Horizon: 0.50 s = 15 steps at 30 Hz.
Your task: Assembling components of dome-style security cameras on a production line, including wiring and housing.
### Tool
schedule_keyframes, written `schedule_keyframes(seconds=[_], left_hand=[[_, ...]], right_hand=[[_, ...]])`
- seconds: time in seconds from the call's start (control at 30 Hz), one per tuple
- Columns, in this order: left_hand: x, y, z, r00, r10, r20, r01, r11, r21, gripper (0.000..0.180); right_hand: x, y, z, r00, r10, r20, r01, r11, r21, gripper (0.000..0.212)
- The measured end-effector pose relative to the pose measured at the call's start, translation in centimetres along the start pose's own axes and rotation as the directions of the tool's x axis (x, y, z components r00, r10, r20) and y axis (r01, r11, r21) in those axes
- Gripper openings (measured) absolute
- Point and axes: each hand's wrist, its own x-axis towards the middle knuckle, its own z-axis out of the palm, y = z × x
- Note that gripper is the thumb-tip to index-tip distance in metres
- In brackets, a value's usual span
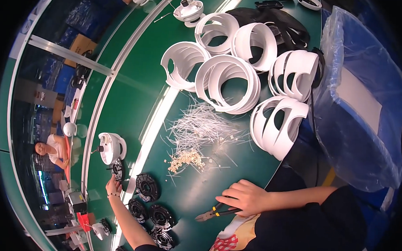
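My left hand (114, 187) reaches out at the left, its fingertips closed on the lower edge of a black round part (116, 169). Just beyond that part sits a white rounded housing (111, 148) with an open side. Under my right hand (245, 198), near the table's front edge, are cutting pliers (212, 213) with yellow-and-black handles; the fingers curl over the handles and the jaws point left. Between my arms lie several more black round parts (147, 187). Beyond them are a small heap of cream-coloured connectors (186, 161) and a loose pile of white cable ties (199, 125).
Stacked white ring-shaped shells (227, 84) crowd the far side of the green table (194, 191). A black bag (288, 29) lies behind them. To the right stands a blue bin (360, 131) lined with clear plastic. Across the line, a person (56, 149) sits by another table.
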Motion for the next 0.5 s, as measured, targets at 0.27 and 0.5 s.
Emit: schedule_keyframes(seconds=[0.27,0.5], left_hand=[[-1.8,2.3,0.6,0.999,0.022,0.037,-0.016,0.99,-0.137,0.011],[-13.2,3.3,-1.3,0.788,0.615,0.027,-0.613,0.78,0.122,0.015]], right_hand=[[-0.7,0.2,0.7,1.0,-0.022,-0.004,0.022,1.0,-0.009,0.048],[-0.7,0.0,-0.3,1.0,-0.015,0.014,0.015,1.0,-0.011,0.053]])
